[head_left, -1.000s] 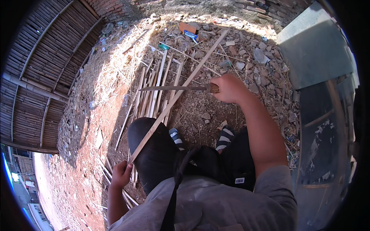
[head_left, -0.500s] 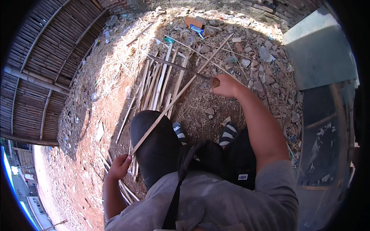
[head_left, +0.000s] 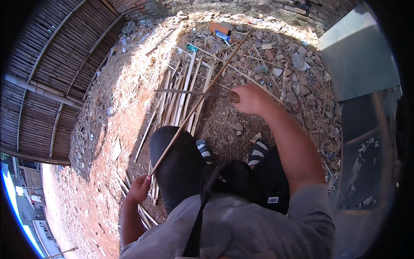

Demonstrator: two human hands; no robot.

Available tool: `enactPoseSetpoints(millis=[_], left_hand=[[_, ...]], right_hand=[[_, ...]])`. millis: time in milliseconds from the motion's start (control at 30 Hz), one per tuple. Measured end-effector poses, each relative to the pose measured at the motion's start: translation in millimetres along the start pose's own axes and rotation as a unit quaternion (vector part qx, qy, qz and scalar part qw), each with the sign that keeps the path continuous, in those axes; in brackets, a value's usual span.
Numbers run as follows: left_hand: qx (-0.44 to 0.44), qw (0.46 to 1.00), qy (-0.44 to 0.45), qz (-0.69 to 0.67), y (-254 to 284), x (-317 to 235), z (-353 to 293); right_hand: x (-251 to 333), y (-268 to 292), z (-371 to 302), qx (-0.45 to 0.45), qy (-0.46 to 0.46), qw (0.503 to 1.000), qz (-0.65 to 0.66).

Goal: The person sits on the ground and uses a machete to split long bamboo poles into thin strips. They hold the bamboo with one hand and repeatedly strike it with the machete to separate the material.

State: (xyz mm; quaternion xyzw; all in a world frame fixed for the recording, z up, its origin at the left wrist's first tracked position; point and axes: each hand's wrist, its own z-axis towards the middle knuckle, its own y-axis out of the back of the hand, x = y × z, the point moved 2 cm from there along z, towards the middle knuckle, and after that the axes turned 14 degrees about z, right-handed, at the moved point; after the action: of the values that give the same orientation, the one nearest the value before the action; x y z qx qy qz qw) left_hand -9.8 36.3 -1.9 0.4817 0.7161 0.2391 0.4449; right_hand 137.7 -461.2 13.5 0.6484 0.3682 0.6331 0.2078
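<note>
My right hand [head_left: 249, 99] is closed round the wooden handle of a machete [head_left: 179, 91], its long dark blade pointing left. The blade crosses a long thin wooden strip [head_left: 230, 59] roughly halfway along and seems to touch it. Near my left thigh, my left hand [head_left: 140, 188] pinches the close end of that strip. From there the strip slants over my left knee, away and to the right. Beneath the blade, a bundle of similar wooden strips [head_left: 186, 86] lies on the ground.
Rubble and stones [head_left: 297, 86] cover the ground to the right, with dry straw [head_left: 142, 56] at the far left. A bamboo-slat wall [head_left: 51, 52] stands at left and a grey-green panel [head_left: 362, 56] at right. My sandalled feet [head_left: 258, 151] are just ahead.
The machete has come nearer to me along the strip, its tip dropping so the blade lies almost level across the view. The strip's far end has shifted slightly left. Both holds stay the same.
</note>
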Motion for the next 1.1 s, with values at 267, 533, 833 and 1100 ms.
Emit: enactPoseSetpoints(millis=[267,533,833,1100], left_hand=[[-0.057,0.994,-0.007,0.094,4,-26,-5],[-0.080,0.994,-0.052,0.047,-12,-7,4],[-0.086,0.986,-0.031,0.136,1,-23,-7],[-0.127,0.983,-0.043,0.127,-5,-22,-2]], right_hand=[[-48,10,5,-0.007,-0.118,0.990,0.081],[-18,-5,1,0.035,-0.038,0.996,0.069],[-8,6,-6,0.032,-0.029,0.999,-0.013],[-20,10,-5,0.008,-0.053,0.997,0.051]])
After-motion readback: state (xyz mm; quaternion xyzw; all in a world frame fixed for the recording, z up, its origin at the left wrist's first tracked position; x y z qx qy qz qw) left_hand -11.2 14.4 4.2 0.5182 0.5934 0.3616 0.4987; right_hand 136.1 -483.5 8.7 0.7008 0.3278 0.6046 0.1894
